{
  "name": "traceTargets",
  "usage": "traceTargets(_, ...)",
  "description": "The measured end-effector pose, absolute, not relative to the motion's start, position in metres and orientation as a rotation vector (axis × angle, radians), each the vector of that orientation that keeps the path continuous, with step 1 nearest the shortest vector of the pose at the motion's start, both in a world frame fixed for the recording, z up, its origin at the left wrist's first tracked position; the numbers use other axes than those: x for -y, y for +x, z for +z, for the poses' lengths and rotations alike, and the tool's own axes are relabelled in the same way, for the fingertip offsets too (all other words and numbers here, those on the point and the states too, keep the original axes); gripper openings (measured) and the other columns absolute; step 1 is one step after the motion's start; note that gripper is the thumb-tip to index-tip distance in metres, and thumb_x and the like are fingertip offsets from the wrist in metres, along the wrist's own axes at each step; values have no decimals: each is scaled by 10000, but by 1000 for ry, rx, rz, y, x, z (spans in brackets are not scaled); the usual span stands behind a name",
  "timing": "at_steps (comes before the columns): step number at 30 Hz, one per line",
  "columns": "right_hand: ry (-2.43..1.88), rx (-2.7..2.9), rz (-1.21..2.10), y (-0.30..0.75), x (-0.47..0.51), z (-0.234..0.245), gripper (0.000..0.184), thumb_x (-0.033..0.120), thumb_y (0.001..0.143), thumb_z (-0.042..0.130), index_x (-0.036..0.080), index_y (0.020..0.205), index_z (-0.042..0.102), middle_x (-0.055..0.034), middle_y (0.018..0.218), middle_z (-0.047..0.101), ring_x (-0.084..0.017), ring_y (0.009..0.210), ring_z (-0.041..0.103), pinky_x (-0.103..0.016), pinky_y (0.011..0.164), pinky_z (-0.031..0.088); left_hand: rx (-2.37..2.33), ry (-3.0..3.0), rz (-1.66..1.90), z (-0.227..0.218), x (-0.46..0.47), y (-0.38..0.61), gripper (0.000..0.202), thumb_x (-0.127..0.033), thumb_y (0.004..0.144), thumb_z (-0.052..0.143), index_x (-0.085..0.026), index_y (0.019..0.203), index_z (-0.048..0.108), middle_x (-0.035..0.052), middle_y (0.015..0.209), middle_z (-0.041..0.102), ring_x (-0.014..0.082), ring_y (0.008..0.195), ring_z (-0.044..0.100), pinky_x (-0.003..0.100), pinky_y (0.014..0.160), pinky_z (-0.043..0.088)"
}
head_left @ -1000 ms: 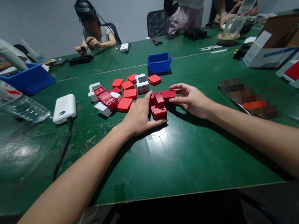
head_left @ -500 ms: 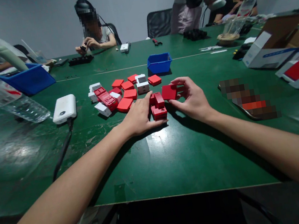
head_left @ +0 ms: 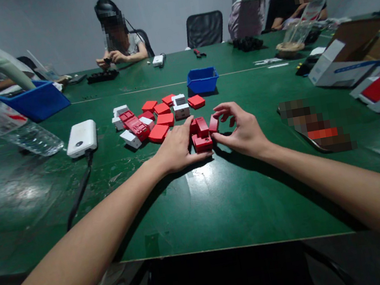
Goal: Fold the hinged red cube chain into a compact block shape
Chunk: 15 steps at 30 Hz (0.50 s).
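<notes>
My left hand [head_left: 176, 147] rests on the green table, its fingers and thumb around a dark red stepped plastic block [head_left: 202, 143]. Just to the right, my right hand [head_left: 242, 129] pinches a red square plastic piece [head_left: 213, 123] by its edges, tilted nearly edge-on beside the block. I cannot tell whether the two parts touch. Beyond my left hand lie several loose orange-red flat pieces [head_left: 165, 120], a larger red part [head_left: 134, 124] with a detailed surface, and white blocks [head_left: 182, 110].
A small blue bin [head_left: 202, 82] stands behind the pieces. On the left are a white power bank [head_left: 82, 138] with a black cable, a plastic bottle [head_left: 11, 121] and a larger blue bin [head_left: 35, 102]. A phone [head_left: 315, 129] and open white boxes [head_left: 347, 62] lie right. Other people are across the table.
My right hand has turned the square piece from face-on to nearly edge-on and moved it slightly left. The left hand stays on the block. A standing person behind has shifted right.
</notes>
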State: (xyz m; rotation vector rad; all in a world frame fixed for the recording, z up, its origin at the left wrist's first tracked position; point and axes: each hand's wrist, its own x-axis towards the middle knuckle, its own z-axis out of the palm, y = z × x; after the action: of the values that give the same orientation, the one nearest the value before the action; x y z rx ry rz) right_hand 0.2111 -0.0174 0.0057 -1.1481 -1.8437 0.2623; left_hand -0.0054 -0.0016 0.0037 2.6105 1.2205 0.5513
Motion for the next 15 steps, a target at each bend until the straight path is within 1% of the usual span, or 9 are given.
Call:
traceTargets(3, -1152, 1858, 260, 212, 16, 6, 460, 223, 678, 725, 215, 1112, 572, -84, 1060, 691, -259, 963, 657, -412, 834, 509, -1218, 2615, 555, 3, 2, -5, 1074, -690, 751, 654, -91, 1523, 210, 259, 1431, 492, 408, 1269, 521, 547, 1051, 410)
traceTargets(6, -1169, 1881, 326, 213, 14, 5, 448, 248, 699, 719, 217, 1120, 568, -97, 1095, 690, -268, 1006, 661, -417, 841, 520, -1220, 2624, 557, 3, 1, -6, 1066, -695, 748, 652, -118, 1527, 208, 243, 1421, 506, 403, 1259, 529, 546, 1046, 413)
traceTargets(11, -1171, 1932, 623, 217, 10, -1, 476, 237, 703, 706, 222, 1149, 542, -89, 1065, 710, -250, 952, 688, -415, 841, 548, -1219, 2634, 551, 3, 1, -7, 1067, -699, 750, 647, -107, 1525, 214, 251, 1411, 510, 403, 1239, 540, 550, 1030, 422)
traceTargets(15, -1188, 1916, 653, 218, 7, -4, 478, 241, 688, 725, 200, 1138, 568, -105, 1077, 713, -261, 955, 689, -445, 870, 548, -1224, 2628, 538, 4, 1, -6, 1075, -702, 750, 645, -90, 1524, 218, 262, 1419, 501, 409, 1255, 528, 551, 1041, 416)
